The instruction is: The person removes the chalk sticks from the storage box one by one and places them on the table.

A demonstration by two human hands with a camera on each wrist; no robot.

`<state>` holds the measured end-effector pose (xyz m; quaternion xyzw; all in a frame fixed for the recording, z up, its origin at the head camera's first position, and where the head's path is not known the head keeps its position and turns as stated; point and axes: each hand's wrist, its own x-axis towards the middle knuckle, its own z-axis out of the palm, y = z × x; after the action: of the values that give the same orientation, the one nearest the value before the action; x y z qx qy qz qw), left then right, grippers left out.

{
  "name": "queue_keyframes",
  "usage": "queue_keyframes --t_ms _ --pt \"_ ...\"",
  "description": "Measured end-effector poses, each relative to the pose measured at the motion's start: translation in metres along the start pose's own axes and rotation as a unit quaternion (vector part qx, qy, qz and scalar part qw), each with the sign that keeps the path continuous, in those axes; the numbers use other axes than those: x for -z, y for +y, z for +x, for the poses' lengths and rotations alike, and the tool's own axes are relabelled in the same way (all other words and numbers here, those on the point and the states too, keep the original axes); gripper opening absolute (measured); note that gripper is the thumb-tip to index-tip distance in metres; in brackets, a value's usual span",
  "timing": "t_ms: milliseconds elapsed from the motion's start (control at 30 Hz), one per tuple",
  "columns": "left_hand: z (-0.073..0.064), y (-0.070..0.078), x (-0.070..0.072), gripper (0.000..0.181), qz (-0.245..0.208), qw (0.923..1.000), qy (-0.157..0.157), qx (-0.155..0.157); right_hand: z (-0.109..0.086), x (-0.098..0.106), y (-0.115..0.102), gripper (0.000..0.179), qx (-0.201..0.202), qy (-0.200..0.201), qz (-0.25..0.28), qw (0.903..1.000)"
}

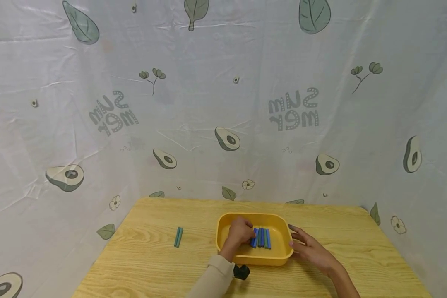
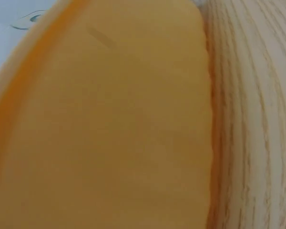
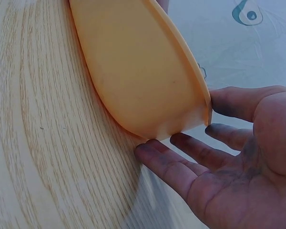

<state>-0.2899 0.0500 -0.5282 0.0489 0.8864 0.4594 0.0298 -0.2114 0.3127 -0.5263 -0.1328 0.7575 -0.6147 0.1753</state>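
A yellow tray (image 1: 255, 260) sits on the wooden table, with a row of several blue and green pastel sticks (image 1: 261, 238) inside it. Reaching over the front rim, my left hand (image 1: 239, 231) is at the left end of that row. Its bent fingers pinch the leftmost blue stick, whose upper part they partly hide. At the tray's right end my right hand (image 1: 313, 251) holds the wall, thumb (image 3: 233, 102) at the rim and fingers (image 3: 200, 150) spread lower down. Dark smudges mark these fingers. Only the tray's outer wall and the tabletop fill the left wrist view.
Two teal-green sticks (image 1: 178, 237) lie side by side on the table (image 1: 141, 265), left of the tray. Behind the table hangs a pale curtain (image 1: 208, 103) printed with avocados and leaves. A black wrist camera (image 1: 241, 272) sits by the tray's front wall.
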Motion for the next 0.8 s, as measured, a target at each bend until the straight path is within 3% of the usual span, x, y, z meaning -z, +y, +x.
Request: queue_keyframes --t_ms 167,300,533,800 --pt "0.002 0.001 -0.002 0.025 0.05 0.9987 0.012 -0.003 0.0 -0.001 -0.001 0.078 0.0 0.002 -0.002 1.0" --pt "0.002 0.003 -0.003 0.018 0.058 0.9982 0.012 0.005 0.0 -0.001 -0.002 0.078 0.001 0.002 -0.002 1.0" --pt "0.002 0.002 -0.001 0.008 0.071 0.9973 0.012 -0.009 0.001 0.0 0.0 0.078 0.003 0.002 -0.002 1.0" --pt "0.037 -0.039 -0.029 0.007 0.074 0.9968 0.016 -0.025 0.0 0.0 0.001 0.078 0.003 0.003 -0.004 1.0"
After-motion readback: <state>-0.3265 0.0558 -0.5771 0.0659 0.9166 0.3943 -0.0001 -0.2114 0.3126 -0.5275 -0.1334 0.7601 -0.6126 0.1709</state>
